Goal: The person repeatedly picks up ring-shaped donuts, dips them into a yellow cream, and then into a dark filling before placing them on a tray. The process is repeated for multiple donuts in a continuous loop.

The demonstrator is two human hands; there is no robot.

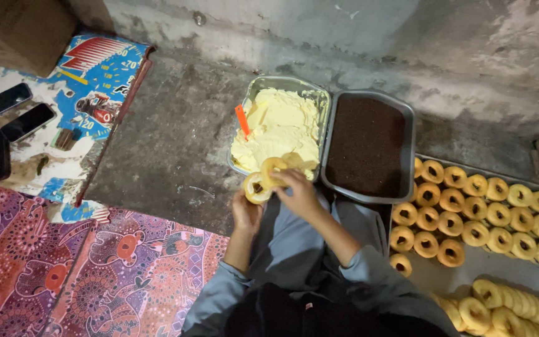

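Kneeling in grey-blue trousers [294,243] nearest the lens, over a bare concrete floor [176,143]. Further out, largest first: metal tray of plain ring doughnuts [488,262], pan of brown crumbs [367,146], pan of pale yellow cream [279,125] with an orange spatula [242,120]. Cradling one split doughnut half [256,188] in the left hand [246,212], fingers closed under its rim. Pinching the other half [274,168] in the right hand [299,190]. Probably light, soft, crushable and greasy; likely best gripping the outer crust, not the creamed face.
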